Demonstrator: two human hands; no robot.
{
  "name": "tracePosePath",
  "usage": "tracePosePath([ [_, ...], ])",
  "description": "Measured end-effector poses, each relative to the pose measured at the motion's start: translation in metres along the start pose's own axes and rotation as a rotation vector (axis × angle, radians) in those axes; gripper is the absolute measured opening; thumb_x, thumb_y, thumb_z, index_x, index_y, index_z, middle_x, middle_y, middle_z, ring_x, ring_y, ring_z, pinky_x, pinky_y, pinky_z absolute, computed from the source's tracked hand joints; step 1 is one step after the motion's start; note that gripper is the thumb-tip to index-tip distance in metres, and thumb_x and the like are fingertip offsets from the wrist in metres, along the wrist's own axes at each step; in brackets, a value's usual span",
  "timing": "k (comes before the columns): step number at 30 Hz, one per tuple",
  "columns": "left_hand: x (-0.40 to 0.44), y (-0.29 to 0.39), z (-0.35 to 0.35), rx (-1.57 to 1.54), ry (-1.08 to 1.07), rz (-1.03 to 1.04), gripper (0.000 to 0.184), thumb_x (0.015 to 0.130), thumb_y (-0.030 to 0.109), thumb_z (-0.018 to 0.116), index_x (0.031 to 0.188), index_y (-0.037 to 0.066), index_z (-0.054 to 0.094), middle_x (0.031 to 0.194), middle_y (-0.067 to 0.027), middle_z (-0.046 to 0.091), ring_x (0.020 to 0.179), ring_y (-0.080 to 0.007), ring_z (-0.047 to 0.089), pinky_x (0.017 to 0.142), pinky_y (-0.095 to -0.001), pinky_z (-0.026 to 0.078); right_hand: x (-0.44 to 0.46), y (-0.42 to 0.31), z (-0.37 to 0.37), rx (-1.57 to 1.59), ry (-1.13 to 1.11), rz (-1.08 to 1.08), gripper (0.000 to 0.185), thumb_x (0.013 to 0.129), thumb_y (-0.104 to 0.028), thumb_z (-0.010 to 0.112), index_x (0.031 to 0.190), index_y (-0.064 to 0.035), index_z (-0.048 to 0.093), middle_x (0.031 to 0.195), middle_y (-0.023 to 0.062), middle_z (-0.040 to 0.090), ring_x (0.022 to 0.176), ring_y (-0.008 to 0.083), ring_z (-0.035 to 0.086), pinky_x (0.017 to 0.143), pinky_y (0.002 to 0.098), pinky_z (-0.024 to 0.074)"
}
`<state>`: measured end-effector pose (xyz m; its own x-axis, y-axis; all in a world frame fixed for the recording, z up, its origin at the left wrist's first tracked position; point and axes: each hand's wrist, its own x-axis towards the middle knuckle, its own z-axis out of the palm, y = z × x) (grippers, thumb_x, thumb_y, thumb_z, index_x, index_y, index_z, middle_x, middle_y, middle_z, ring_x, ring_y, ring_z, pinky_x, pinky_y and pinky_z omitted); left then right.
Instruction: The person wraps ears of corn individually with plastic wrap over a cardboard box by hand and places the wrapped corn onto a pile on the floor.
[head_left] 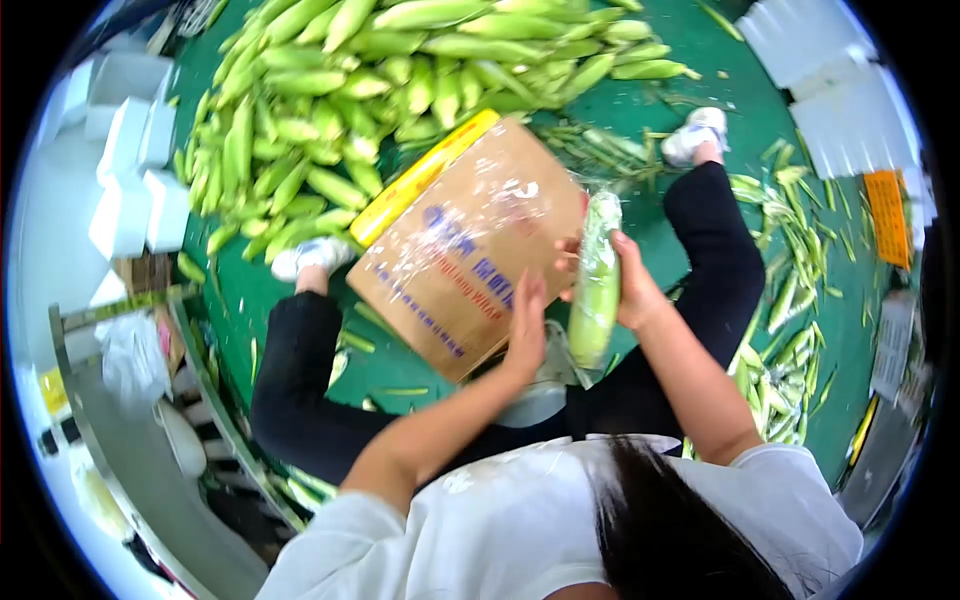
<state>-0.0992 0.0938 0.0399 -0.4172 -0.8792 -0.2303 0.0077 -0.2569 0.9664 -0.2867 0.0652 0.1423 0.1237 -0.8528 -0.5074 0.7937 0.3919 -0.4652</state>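
At far left, white foam boxes [120, 190] stand above a slatted rack [190, 400]. Next to the right is a pile of green ears [430, 90] on the green floor [235, 290]. Below the pile, 1 yellow strip [425, 178] lies along the upper left side of 1 carton [470, 240], and glossy clear film [500, 195] shows on the carton's top.

The left hand [528, 325] is open, fingers extended, at the carton's lower right side; it grips nothing visible. The right hand [633, 285] is closed around 1 wrapped ear [598, 290], held roughly lengthwise to the view, just right of the carton. Loose husks [800, 250] lie at right, short of 1 orange panel [888, 217].

Step in hand, as judged: handling of the ear inside its clear film. Sound handling from this position calls for a steady right grip, as the film looks slick, and for the left fingers to meet the film without snagging it.

Hard to make out: the left hand is blurred, and whether it touches the carton cannot be told. The ear hides part of the right fingers. The film's edges and closure are not legible. The pale object [535, 405] between the legs is partly covered and unidentified. The outer rim of the view is cut off in black.
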Motion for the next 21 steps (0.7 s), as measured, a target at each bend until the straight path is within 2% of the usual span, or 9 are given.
tracePosePath([
  [5, -0.051, 0.115, 0.053, 0.108, 0.026, -0.176, 0.057, 0.085, 0.014, 0.073, 0.132, 0.002, 0.043, 0.117, -0.0118, 0.057, 0.105, -0.0191, 0.058, 0.089, -0.0336, 0.048, -0.032, 0.01, 0.022, 0.002, 0.197, -0.357, 0.056, 0.091, -0.033, 0.065, 0.133, -0.0013, 0.046, 0.107, 0.0136, 0.064, 0.095, 0.0263, 0.066, 0.087, 0.0433, 0.0557],
  [7, -0.05, 0.126, 0.061, 0.201, 0.018, -0.107, 0.044, 0.081, 0.007, 0.071, 0.12, 0.002, 0.051, 0.094, -0.006, 0.061, 0.078, -0.0151, 0.06, 0.069, -0.0298, 0.05, -0.055, -0.018, 0.033, 0.008, 0.107, -0.427, 0.08, 0.085, -0.024, 0.071, 0.15, -0.0068, 0.029, 0.097, 0.0103, 0.063, 0.088, 0.0241, 0.066, 0.081, 0.0384, 0.056],
  [9, -0.051, 0.145, 0.061, -0.05, -0.324, -0.502, 0.041, 0.081, 0.006, 0.069, 0.118, 0.004, 0.051, 0.084, -0.0027, 0.058, 0.065, -0.011, 0.053, 0.058, -0.0264, 0.043, -0.075, -0.05, 0.018, 0.044, -0.073, -0.522, 0.101, 0.082, -0.023, 0.073, 0.16, -0.0147, 0.008, 0.09, 0.0078, 0.059, 0.078, 0.0208, 0.063, 0.077, 0.0368, 0.0552],
  [12, -0.056, 0.182, 0.093, -0.46, -0.762, -1.161, 0.029, 0.085, 0.006, 0.064, 0.111, 0.006, 0.051, 0.066, 0.0054, 0.041, 0.049, -0.0035, 0.032, 0.043, -0.0218, 0.023, -0.1, -0.073, -0.023, 0.459, -0.501, -0.586, 0.029, 0.099, -0.033, 0.056, 0.12, -0.0124, 0.053, 0.074, -0.0017, 0.05, 0.065, 0.0132, 0.055, 0.067, 0.0339, 0.0502],
  [13, -0.057, 0.177, 0.104, -0.533, -0.927, -1.197, 0.034, 0.086, 0.01, 0.065, 0.117, 0.006, 0.051, 0.066, 0.0056, 0.04, 0.048, -0.003, 0.031, 0.043, -0.0211, 0.022, -0.113, -0.081, -0.033, 0.672, -0.685, -0.569, 0.038, 0.106, -0.041, 0.038, 0.085, -0.0143, 0.053, 0.065, -0.0037, 0.041, 0.058, 0.0132, 0.047, 0.059, 0.0339, 0.0437],
  [15, -0.061, 0.166, 0.128, -0.59, -1.13, -1.254, 0.045, 0.091, 0.018, 0.064, 0.131, 0.006, 0.048, 0.065, 0.0056, 0.04, 0.047, -0.0023, 0.03, 0.043, -0.0196, 0.022, -0.147, -0.096, -0.06, 0.681, -0.869, -0.659, 0.057, 0.107, -0.049, 0.022, 0.069, -0.0153, 0.048, 0.058, -0.0025, 0.043, 0.049, 0.0145, 0.044, 0.056, 0.0344, 0.0401],
  [18, -0.044, 0.164, 0.151, -0.541, -1.193, -1.301, 0.055, 0.099, 0.021, 0.056, 0.148, 0.006, 0.038, 0.066, 0.0024, 0.045, 0.053, -0.0045, 0.039, 0.049, -0.0198, 0.035, -0.21, -0.096, -0.185, 0.628, -0.374, -0.74, 0.046, 0.108, -0.037, 0.026, 0.076, -0.0145, 0.05, 0.056, -0.0043, 0.044, 0.048, 0.0105, 0.045, 0.05, 0.0309, 0.0362],
  [19, -0.038, 0.155, 0.147, -0.389, -1.166, -1.161, 0.053, 0.099, 0.02, 0.056, 0.148, 0.007, 0.039, 0.068, 0.0007, 0.05, 0.054, -0.006, 0.042, 0.05, -0.0208, 0.038, -0.229, -0.087, -0.255, 0.508, -0.199, -0.732, 0.029, 0.106, -0.029, 0.037, 0.103, -0.0111, 0.06, 0.06, -0.0037, 0.048, 0.053, 0.0094, 0.05, 0.05, 0.0285, 0.0383],
  [21, -0.014, 0.146, 0.127, -0.112, -1.024, -0.869, 0.048, 0.099, 0.018, 0.054, 0.145, 0.007, 0.043, 0.076, -0.0023, 0.059, 0.061, -0.0086, 0.052, 0.057, -0.0218, 0.045, -0.276, -0.07, -0.319, 0.441, 0.523, -0.561, 0.055, 0.095, -0.018, 0.055, 0.148, -0.0088, 0.042, 0.073, -0.0029, 0.057, 0.056, 0.0096, 0.051, 0.054, 0.0237, 0.044],
])
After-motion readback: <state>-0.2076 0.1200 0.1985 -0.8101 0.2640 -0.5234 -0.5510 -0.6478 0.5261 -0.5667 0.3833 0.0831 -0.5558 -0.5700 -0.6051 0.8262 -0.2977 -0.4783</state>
